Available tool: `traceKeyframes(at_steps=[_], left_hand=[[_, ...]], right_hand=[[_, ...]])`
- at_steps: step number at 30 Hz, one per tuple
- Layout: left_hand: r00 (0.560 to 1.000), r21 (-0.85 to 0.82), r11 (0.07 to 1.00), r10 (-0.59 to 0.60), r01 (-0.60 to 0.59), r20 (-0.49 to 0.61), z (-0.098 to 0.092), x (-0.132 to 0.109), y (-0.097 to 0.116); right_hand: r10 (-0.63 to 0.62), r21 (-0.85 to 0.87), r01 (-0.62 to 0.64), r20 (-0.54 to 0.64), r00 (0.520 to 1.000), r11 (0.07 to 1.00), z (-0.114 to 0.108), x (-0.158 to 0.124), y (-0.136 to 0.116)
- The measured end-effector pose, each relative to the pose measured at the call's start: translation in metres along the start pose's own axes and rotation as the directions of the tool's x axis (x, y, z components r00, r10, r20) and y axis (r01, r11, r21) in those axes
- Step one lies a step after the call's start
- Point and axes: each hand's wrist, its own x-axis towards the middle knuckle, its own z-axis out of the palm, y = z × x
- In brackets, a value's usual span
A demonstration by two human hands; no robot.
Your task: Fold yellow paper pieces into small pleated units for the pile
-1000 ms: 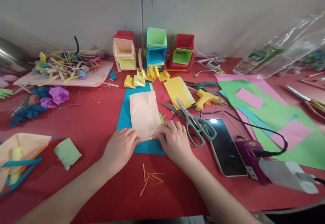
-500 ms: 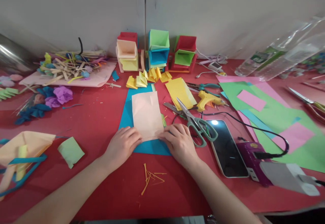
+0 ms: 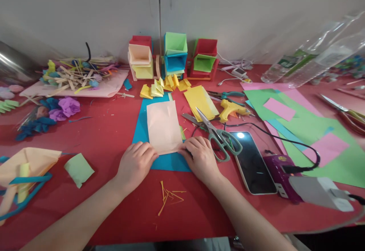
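A pale peach sheet of paper (image 3: 164, 125) lies over a blue sheet (image 3: 171, 163) on the red table, with a crease along its near edge. My left hand (image 3: 137, 163) pinches the near left corner of the peach paper between thumb and fingers. At the opposite near corner, my right hand (image 3: 200, 160) grips the paper in the same way. Scissors with green handles (image 3: 224, 141) rest open just beyond my right hand. Thin yellow paper strips (image 3: 168, 196) are scattered on the table between my forearms.
Folded paper boxes (image 3: 175, 49) stand along the wall. To the right are a phone (image 3: 255, 163), a purple power adapter (image 3: 282, 175), a yellow glue gun (image 3: 232, 109) and green paper (image 3: 302, 129). Paper flowers (image 3: 68, 106) and a small green piece (image 3: 79, 170) lie left.
Both hands stay at the near corners of the peach paper, with hardly any movement. The whole view has shifted slightly.
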Motion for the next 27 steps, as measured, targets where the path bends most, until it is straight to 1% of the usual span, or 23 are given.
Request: traceKeyframes(at_steps=[2,5,8,11,13,16,18,20,23,27], left_hand=[[1.000,0.060,0.998,-0.027,0.026,0.012,0.000,0.002,0.002],[0.998,0.096,0.994,-0.056,0.052,0.041,0.001,0.005,0.001],[0.992,0.055,0.994,-0.097,0.093,0.083,0.001,0.008,-0.003],[0.987,0.008,0.990,-0.138,0.137,0.084,0.000,0.011,-0.006],[0.991,0.003,0.995,-0.104,0.104,0.081,-0.001,0.012,-0.007],[0.997,0.002,1.000,-0.030,0.029,0.072,-0.002,0.011,-0.006],[0.998,0.019,1.000,-0.011,0.010,0.058,-0.002,0.008,-0.005],[0.999,0.031,1.000,0.005,-0.007,0.051,-0.001,0.004,-0.006],[0.999,-0.015,0.999,0.033,-0.032,0.028,0.000,0.000,-0.007],[1.000,-0.054,0.998,0.030,-0.030,0.005,0.001,-0.001,-0.007]], right_hand=[[0.047,-0.001,-0.047,0.003,0.999,0.999,0.000,0.002,-0.001],[0.102,-0.060,-0.101,0.008,0.995,0.993,0.000,0.007,-0.005],[0.167,-0.103,-0.160,0.059,0.984,0.982,0.001,0.013,-0.008],[0.225,-0.086,-0.219,0.069,0.972,0.972,0.003,0.016,-0.008],[0.191,-0.061,-0.189,0.041,0.981,0.980,0.004,0.014,-0.006],[0.061,-0.031,-0.061,-0.007,0.998,0.998,0.003,0.009,0.000],[-0.021,-0.004,0.021,-0.020,1.000,1.000,0.002,0.006,0.006],[-0.077,0.024,0.078,-0.015,0.997,0.997,0.001,0.005,0.010],[-0.091,0.032,0.092,-0.017,0.996,0.995,0.000,0.006,0.013],[-0.075,-0.003,0.075,-0.003,0.997,0.997,0.000,0.008,0.011]])
